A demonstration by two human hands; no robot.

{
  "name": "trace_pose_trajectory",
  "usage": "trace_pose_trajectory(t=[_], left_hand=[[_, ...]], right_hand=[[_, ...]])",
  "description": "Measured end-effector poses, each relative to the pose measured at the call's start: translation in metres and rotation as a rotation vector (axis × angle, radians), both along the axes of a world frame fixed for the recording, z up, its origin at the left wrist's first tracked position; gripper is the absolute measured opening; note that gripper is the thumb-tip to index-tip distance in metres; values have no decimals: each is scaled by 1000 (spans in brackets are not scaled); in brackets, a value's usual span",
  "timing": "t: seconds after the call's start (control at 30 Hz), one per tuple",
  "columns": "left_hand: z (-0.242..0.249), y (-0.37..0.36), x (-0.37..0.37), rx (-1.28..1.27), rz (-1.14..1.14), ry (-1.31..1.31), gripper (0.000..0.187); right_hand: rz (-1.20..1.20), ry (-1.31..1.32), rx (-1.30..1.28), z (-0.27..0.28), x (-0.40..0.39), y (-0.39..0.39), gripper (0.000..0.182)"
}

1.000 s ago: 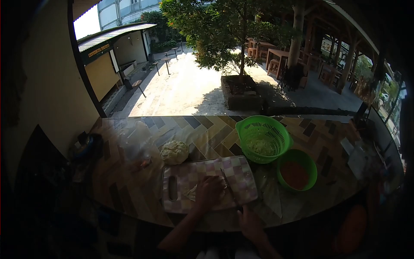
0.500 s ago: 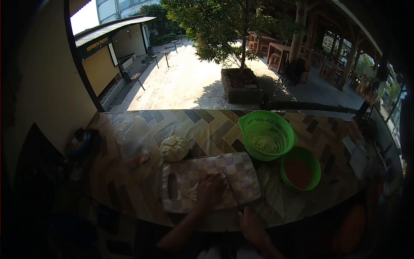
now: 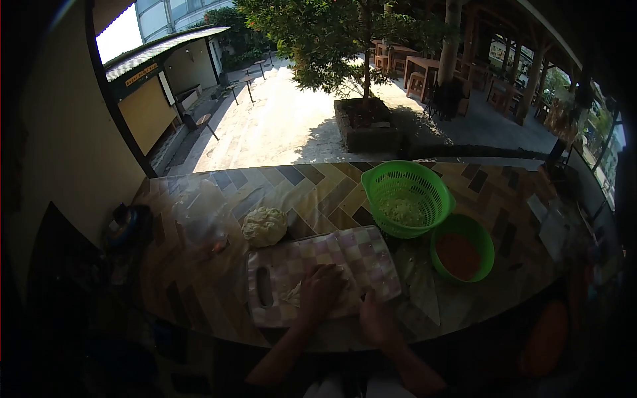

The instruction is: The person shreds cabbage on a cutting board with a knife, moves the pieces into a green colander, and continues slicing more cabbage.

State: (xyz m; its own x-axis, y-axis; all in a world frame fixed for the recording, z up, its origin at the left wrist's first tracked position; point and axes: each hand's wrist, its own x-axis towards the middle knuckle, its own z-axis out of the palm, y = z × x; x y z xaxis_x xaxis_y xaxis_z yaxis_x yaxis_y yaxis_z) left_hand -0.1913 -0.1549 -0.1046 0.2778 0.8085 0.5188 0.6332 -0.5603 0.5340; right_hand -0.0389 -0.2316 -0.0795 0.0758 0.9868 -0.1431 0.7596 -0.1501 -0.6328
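Note:
A checkered cutting board lies on the patterned table. My left hand presses down on it, fingers together over pale cut pieces, part of which show at its left. My right hand is closed round the dark handle of a knife at the board's lower right; the blade is hard to make out. Behind the board's upper left sits a pale, cabbage-like head. A green colander with pale shreds inside stands behind the board's right corner.
Right of the board is a green bowl with orange-red contents. A clear plastic bag lies at the left, near a dark round object. Beyond the table's far edge are a tree in a planter and a paved yard.
My right hand has moved up and slightly left, nearer the board, with the knife. My left hand stays at nearly the same place on the board. The whole view has shifted slightly.

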Motion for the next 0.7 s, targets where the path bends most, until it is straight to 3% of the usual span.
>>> trace_pose_trajectory(t=[0.17, 0.47, 0.7], left_hand=[[-10, 1, -1, -9, -2, 5, 19], [-3, -4, 3, -95, 62, 2, 26], [1, -4, 4, -42, 71, 2, 19]], right_hand=[[-1, 133, 10, 3, 15, -13, 34], [-14, 36, -6, 11, -9, -39, 33], [41, -60, -213, 32, -10, -27, 32]])
